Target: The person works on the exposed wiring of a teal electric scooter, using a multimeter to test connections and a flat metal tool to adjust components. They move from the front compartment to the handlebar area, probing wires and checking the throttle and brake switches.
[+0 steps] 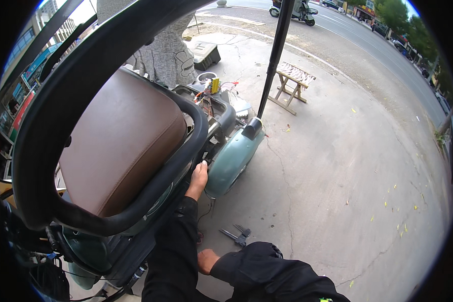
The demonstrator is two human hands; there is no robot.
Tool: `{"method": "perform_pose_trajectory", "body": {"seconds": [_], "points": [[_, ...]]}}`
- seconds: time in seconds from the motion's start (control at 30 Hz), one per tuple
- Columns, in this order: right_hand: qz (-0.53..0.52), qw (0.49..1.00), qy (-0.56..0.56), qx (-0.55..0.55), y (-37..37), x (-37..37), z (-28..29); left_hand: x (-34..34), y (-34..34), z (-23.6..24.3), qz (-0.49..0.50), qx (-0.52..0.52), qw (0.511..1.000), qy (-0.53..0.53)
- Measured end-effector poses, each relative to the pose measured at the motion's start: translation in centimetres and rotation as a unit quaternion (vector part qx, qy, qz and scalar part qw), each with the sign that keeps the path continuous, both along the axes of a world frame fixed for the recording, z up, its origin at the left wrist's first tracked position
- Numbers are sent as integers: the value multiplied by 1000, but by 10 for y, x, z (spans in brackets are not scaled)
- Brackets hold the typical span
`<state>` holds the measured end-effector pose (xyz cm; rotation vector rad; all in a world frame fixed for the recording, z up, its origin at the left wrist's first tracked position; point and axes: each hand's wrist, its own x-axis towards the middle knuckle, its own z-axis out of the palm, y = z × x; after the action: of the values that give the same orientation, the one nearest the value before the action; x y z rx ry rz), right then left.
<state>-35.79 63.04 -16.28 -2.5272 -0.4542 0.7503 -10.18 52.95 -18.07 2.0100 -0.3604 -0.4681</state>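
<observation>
My left hand (199, 178) reaches in between the dark lower body of a three-wheeled scooter and its green rear fender (231, 163). Its thumb points up, and the other fingers are bent and partly hidden, so what they hold cannot be made out. Lower down, my right hand (207, 261) is closed like a fist beside my left forearm; its fingertips are out of sight. Above my left hand are the brown padded seat (131, 141) and a black curved armrest (199, 133). A dark tool with two metal prongs (237, 235) lies on the ground near my right hand.
Loose wires and a yellow part (215, 85) sit in the exposed rear of the scooter. A black post (276, 60) rises by the fender. Beyond stand a small wooden stool (293, 80) and a grey-green case (205, 54). A parked scooter (296, 11) is near the road.
</observation>
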Motion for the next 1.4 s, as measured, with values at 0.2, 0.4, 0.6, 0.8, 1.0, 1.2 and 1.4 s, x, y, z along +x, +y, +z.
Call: {"method": "perform_pose_trajectory", "body": {"seconds": [0.2, 0.4, 0.6, 0.8, 1.0, 1.2, 1.4], "points": [[-77, 995, -52, -43, -53, 15, 4, 55, -48, -44, 5, -71, 952, 296], [-71, 995, -60, 22, -76, 36, 8, 58, -74, -27, 75, -80, 976, 190], [-67, 992, -93, -54, -94, 63, 20, 13, -79, 65, 25, -211, 964, -161], [-518, 798, -185, 246, -150, 100, 46, -88, 10, 140, -29, -122, 963, -238], [-376, 235, 166, 881, -170, 111, 53, -170, 127, 141, -229, -2, 957, -179], [-583, 344, 25, 735, -153, 69, 71, -235, 229, 90, -317, 46, 944, -83], [-614, 389, -22, 686, -139, 35, 121, -249, 269, 42, -338, -31, 911, -235]]}}
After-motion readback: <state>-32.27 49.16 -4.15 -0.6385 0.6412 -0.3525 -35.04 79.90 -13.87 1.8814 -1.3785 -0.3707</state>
